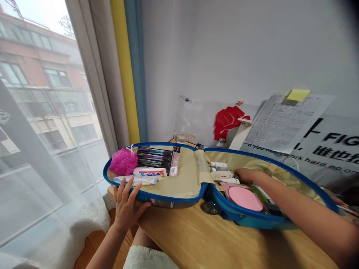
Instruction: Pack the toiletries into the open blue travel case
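Observation:
A blue suitcase (179, 201) lies spread wide on the table, its two halves side by side. My left hand (125, 203) rests with fingers spread on the near rim of the left half. Close to those fingertips are a white packet (140, 181), a toothpaste tube (153, 172), a pack of toothbrushes (155, 157) and a magenta bath puff (123, 162). My right hand (248, 175) reaches down into the right half, its fingers hidden. Beside it are white bottles and tubes (221, 174) and a pink oval item (246, 198).
The wooden table (196, 239) extends toward me under the suitcase. Behind stand a wall with a red fist print (228, 121) and pinned papers (283, 116). A curtain (101, 67) and a window (42, 93) are on the left. A suitcase wheel (211, 208) sticks out in front.

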Available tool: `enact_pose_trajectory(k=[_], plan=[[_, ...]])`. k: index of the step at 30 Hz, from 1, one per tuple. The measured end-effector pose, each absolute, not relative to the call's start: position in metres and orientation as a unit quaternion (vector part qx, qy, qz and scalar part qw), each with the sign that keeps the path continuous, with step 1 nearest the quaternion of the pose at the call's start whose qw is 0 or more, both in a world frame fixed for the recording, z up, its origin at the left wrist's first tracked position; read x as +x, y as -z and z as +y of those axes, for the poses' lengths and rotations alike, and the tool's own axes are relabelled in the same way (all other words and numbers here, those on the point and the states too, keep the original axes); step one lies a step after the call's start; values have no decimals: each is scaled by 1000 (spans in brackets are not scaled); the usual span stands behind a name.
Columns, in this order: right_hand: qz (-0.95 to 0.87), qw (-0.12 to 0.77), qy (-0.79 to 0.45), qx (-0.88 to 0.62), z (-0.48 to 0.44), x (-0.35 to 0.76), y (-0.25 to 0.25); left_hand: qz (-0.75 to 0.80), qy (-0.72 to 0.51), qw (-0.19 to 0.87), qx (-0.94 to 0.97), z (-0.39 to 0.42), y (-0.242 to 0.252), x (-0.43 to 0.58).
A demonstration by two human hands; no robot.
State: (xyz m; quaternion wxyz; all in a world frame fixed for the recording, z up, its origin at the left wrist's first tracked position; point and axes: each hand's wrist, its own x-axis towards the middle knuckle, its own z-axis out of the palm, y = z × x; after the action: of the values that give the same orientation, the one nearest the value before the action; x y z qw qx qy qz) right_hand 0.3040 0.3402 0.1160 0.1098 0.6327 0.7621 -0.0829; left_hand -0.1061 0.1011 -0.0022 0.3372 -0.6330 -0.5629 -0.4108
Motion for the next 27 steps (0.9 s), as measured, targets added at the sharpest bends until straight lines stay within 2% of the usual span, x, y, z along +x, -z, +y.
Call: enact_pose_trajectory(k=[3,5,16,27], plan=[[723,185,120,655,342,307,-128,-563,415,333,-632,101,2,-106],[713,195,126,661,344,310,-139,-562,418,331,-633,101,2,-106],[818,149,241,500,307,323,-165,-560,417,331,-635,101,2,-107],[821,130,264,489,289,318,-157,-557,422,335,-632,101,-1,-104]])
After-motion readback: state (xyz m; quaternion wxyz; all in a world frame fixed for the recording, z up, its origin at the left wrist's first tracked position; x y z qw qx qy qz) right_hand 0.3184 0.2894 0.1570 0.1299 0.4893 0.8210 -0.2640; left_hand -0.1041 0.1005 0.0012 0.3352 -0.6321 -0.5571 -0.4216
